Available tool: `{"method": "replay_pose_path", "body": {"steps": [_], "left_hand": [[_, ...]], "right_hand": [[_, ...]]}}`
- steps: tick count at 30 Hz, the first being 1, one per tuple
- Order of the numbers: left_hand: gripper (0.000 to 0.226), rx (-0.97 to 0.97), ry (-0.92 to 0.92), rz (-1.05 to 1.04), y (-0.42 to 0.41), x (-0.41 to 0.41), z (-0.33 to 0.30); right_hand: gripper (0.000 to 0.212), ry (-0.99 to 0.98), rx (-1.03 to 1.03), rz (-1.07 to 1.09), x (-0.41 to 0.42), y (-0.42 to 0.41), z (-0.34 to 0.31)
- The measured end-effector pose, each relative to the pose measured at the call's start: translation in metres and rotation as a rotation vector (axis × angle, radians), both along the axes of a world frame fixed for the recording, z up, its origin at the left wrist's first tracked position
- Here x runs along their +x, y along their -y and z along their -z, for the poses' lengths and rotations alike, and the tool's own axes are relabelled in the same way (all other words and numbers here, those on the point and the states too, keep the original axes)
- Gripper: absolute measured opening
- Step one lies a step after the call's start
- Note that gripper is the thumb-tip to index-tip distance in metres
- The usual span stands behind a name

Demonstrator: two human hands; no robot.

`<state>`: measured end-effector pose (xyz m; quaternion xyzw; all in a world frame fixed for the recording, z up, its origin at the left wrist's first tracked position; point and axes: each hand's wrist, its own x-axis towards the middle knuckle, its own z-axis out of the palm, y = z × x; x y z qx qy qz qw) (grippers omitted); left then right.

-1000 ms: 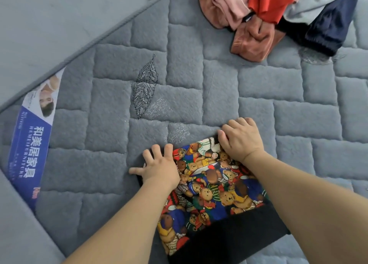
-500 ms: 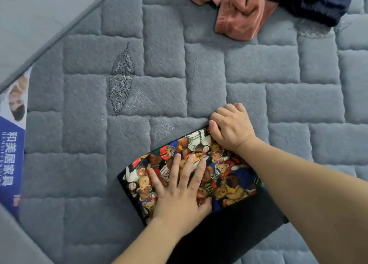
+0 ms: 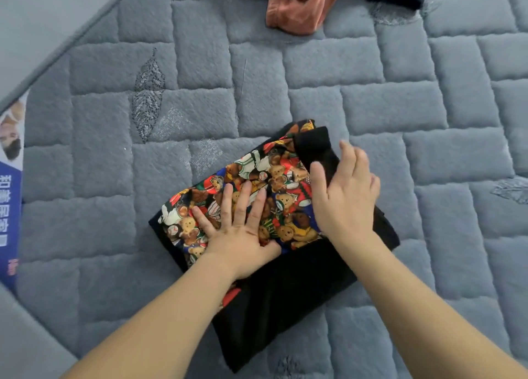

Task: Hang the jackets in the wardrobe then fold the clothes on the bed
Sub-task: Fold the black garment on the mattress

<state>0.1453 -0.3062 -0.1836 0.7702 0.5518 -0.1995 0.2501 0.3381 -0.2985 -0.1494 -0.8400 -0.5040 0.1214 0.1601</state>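
1. hands first: my left hand (image 3: 240, 233) lies flat, fingers straight and spread, pressing the bear-print panel of the garment (image 3: 257, 195). it grips nothing, it only pins.
2. my right hand (image 3: 347, 195) has the black flap (image 3: 314, 147) at the garment's far right corner, thumb on one side and fingers on the other, so it pinches that cloth. the two hands sit close together, almost touching over the print.
3. the garment lies on the bed (image 3: 400, 107), half folded, black lining showing toward me and print on top.
4. to do this fold well, i judge the left palm should stay flat near the crease line as an anchor while the right brings the flap across, so the layers under do not slide.
5. i would keep the flap's edge level with the garment's far edge, then smooth outward from the middle to push out trapped air.
6. the quilted bed is soft and ridged, so pressing too hard may dent the fold; a light, even press seems better.
7. further off, the pile (image 3: 297, 7) of rust, pink and dark clothes waits at the top edge of view, well apart from this one.
8. at the left edge, a blue label (image 3: 8, 207) with print runs along the bed's side.
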Motion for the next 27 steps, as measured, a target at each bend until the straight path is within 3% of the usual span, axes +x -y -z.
{"method": "replay_pose_path", "body": {"steps": [2,5,8,11,15,16,20,22,25,27], "left_hand": [[0.093,0.006,0.021,0.052,0.001,-0.007,-0.006],[0.076,0.107,-0.017,0.015,0.001,-0.032,-0.014],[0.069,0.089,-0.036,-0.544,-0.008,-0.067,-0.029],[0.063,0.021,0.031,-0.863,-0.026,-0.082,-0.039],[0.048,-0.056,0.378,-1.591,-0.036,-0.069,-0.034],[0.043,-0.043,0.412,-1.678,-0.034,-0.066,-0.033],[0.031,0.075,0.535,-1.798,-0.025,-0.073,-0.028],[0.029,0.095,0.589,-1.801,-0.021,-0.085,-0.029],[0.026,0.134,0.622,-1.855,-0.013,-0.112,-0.041],[0.032,0.14,0.729,-1.938,-0.009,-0.136,-0.058]], "right_hand": [[0.072,0.087,-0.177,-0.082,0.0,0.025,0.008],[0.073,0.167,-0.229,-0.104,0.005,0.015,0.022],[0.075,0.182,-0.226,-0.094,0.006,0.012,0.026],[0.081,0.119,-0.26,-0.034,0.006,-0.005,0.017],[0.09,-0.231,-0.334,0.042,-0.001,-0.065,0.0],[0.087,-0.339,-0.367,0.022,-0.003,-0.074,-0.004],[0.059,-0.519,-0.322,-0.072,-0.014,-0.079,-0.017],[0.057,-0.622,-0.329,-0.055,-0.023,-0.078,-0.027],[0.067,-0.891,-0.594,0.033,-0.051,-0.082,-0.059],[0.07,-0.968,-0.698,-0.02,-0.075,-0.083,-0.082]]}}
